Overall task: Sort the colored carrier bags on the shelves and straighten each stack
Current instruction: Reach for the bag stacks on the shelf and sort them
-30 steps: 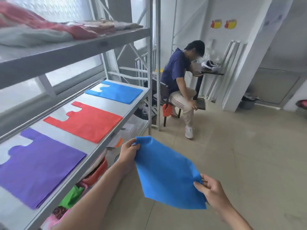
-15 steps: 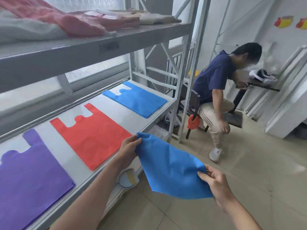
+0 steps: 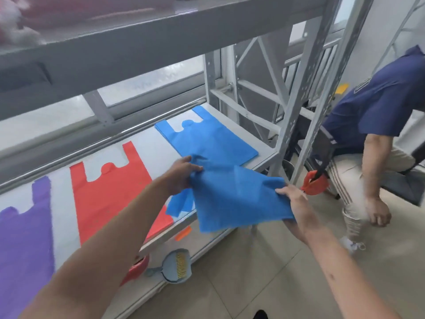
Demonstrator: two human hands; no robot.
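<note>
Left hand (image 3: 181,174) and right hand (image 3: 296,203), fingers pinching a blue carrier bag (image 3: 234,196), should square its edges over the blue stack (image 3: 207,137) at twelve o'clock before releasing.

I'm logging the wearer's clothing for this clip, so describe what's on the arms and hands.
Both forearms are bare along all that shows, with no sleeves in view. The left hand and right hand wear no gloves. No watch, bracelet or ring shows. The fingers are uncovered.
</note>
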